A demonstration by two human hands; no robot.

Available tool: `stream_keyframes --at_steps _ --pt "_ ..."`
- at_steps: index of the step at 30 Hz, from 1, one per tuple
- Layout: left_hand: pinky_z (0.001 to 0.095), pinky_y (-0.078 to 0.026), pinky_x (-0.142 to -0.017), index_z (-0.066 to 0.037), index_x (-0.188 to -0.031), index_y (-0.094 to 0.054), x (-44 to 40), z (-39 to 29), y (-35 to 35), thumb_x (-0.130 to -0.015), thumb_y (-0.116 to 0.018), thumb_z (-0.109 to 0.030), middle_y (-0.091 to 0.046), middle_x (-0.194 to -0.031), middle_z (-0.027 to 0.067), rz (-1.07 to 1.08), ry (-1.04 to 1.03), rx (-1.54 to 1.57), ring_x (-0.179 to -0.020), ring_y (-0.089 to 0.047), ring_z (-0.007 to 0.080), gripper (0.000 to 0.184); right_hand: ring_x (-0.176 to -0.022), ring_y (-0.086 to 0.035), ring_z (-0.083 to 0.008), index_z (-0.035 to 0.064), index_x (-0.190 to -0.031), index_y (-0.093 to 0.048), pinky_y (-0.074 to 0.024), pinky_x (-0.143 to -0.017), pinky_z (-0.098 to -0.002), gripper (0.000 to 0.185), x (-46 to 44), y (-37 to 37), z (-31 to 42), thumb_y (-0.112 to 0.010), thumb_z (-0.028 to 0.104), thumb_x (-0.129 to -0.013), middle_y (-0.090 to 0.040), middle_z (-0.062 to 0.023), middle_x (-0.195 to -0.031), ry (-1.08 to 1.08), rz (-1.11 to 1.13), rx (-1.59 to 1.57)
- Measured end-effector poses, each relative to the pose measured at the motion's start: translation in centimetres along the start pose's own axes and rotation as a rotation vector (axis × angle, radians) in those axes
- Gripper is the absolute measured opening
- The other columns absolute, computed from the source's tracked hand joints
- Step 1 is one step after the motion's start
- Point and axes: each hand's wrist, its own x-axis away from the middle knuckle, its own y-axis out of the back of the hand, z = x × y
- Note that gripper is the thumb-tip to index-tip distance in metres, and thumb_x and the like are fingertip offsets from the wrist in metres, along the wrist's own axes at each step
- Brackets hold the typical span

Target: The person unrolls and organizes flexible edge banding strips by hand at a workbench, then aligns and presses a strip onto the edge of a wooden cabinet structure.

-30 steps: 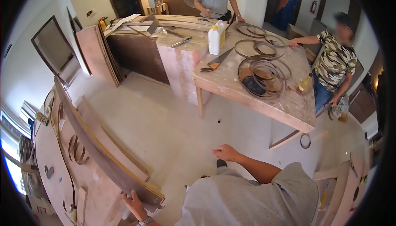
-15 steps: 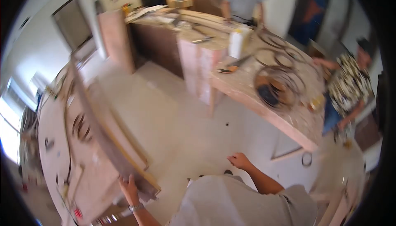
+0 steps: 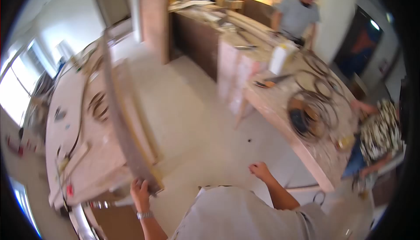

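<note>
And the whole view has been swung to the left: the counter (image 3: 236, 71) is now carried just past twelve o'clock, the right table (image 3: 297, 146) is pushed out to three, and more of the left table (image 3: 107, 161) is brought in between eight and nine. Along that table's inner edge the curved board (image 3: 119, 113) is seen, stretched from ten o'clock down to seven. Between one and two a person in grey (image 3: 297, 19) is shown at the counter; at three, a camouflage shirt (image 3: 380, 128) is picked out, blurred. At two o'clock the jug (image 3: 282, 57) is passed over, then the coiled strips (image 3: 308, 117) at three. Now the hands: at seven, the left hand (image 3: 141, 194) is kept at the board's near end, fingers set against it, though whether the edge is gripped cannot be told. At five, the right hand (image 3: 259, 170) is held narrow, fingers curled, nothing seen in it, well apart from the board. So contact has been kept while the view was turned; no real shift of the board can be made out, and the work, it is judged, has been little advanced. Smallest, at eight, a red piece (image 3: 70, 190) is uncovered.
</note>
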Motion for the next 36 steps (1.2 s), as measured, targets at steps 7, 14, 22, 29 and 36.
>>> stream_keyframes --at_steps 7,14,22,29,36 --pt "0.0368 -0.050 -0.075 0.009 -0.130 -0.043 -1.4 0.9 0.4 -0.089 -0.061 -0.017 -0.063 -0.109 0.0194 -0.045 0.065 0.061 -0.092 -0.062 0.0256 0.051 -0.062 -0.062 -0.0196 0.0031 -0.084 -0.069 -0.0495 -0.061 -0.0340 0.022 0.6 1.8 1.0 -0.070 0.024 -0.080 -0.067 -0.0113 -0.072 0.027 -0.071 -0.017" --pt "0.0448 -0.044 -0.097 0.011 -0.119 -0.055 3.1 -11.0 -3.6 -0.090 -0.062 -0.026 -0.059 -0.114 0.0289 -0.255 -0.356 -0.620 -0.108 -0.056 0.0405 0.048 -0.090 -0.063 -0.0337 0.0038 -0.092 -0.069 -0.0501 -0.079 -0.0439 0.036 6.4 3.7 -6.5 -0.059 0.037 -0.084 -0.068 -0.0170 -0.094 -0.304 -0.074 0.361" --pt "0.0427 -0.045 -0.091 0.007 -0.126 -0.049 -1.4 -9.2 -10.1 -0.091 -0.060 -0.020 -0.057 -0.118 0.0229 -0.087 -0.664 -0.556 -0.107 -0.056 0.0334 0.045 -0.105 -0.059 -0.0391 -0.0001 -0.100 -0.068 -0.0474 -0.090 -0.0467 0.052 17.8 6.3 -19.7 -0.047 0.046 -0.091 -0.064 -0.0223 -0.110 -0.849 -0.253 0.313" --pt "0.0448 -0.041 -0.096 0.006 -0.122 -0.052 1.5 -13.4 -15.0 -0.091 -0.060 -0.019 -0.055 -0.119 0.0251 0.023 -0.698 -0.661 -0.112 -0.051 0.0389 0.041 -0.107 -0.059 -0.0390 -0.0026 -0.105 -0.065 -0.0475 -0.091 -0.0454 0.051 22.1 6.7 -27.6 -0.058 0.045 -0.088 -0.062 -0.0236 -0.113 -0.885 -0.172 0.391" --pt "0.0473 -0.043 -0.095 0.006 -0.124 -0.053 -5.6 -7.6 -6.4 -0.086 -0.061 -0.034 -0.057 -0.113 0.0281 -0.322 -0.434 -0.962 -0.109 -0.053 0.0416 0.056 -0.105 -0.059 -0.0389 -0.0020 -0.103 -0.066 -0.0478 -0.090 -0.0447 0.052 20.3 7.5 -26.7 -0.057 0.047 -0.087 -0.063 -0.0229 -0.110 -0.901 -0.297 0.256"
